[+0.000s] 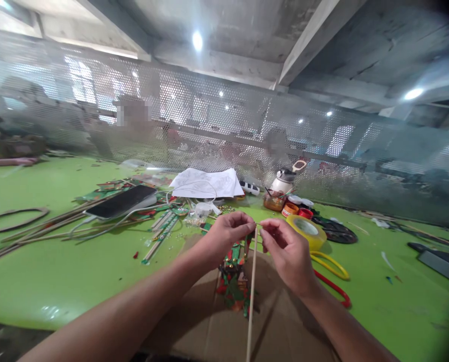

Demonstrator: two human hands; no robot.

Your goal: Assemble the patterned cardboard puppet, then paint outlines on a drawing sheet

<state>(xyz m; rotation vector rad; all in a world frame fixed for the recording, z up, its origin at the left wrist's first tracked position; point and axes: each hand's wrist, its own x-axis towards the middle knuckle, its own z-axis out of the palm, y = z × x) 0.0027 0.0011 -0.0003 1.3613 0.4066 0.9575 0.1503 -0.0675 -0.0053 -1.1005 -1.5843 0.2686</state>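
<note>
My left hand (234, 235) and my right hand (287, 251) meet over the work, the fingertips of each pinched close together. Between them is the upper end of a thin pale wooden stick (252, 296), which slants down toward me. Whatever the fingertips pinch at that end is too small to make out. Below my hands a green and red painted figure (234, 289) with small gold dots lies on a brown cardboard sheet (194, 322). My left hand partly hides the figure's upper part.
Left of my hands are painted strips (162, 229), a phone (121, 202) with a white cable, and long sticks (39, 234). White papers (207, 183) lie behind. Rightward are clear tape (307, 229), paint pots (290, 208), a jar (273, 201) and red-handled (333, 287) and yellow-handled (332, 264) tools.
</note>
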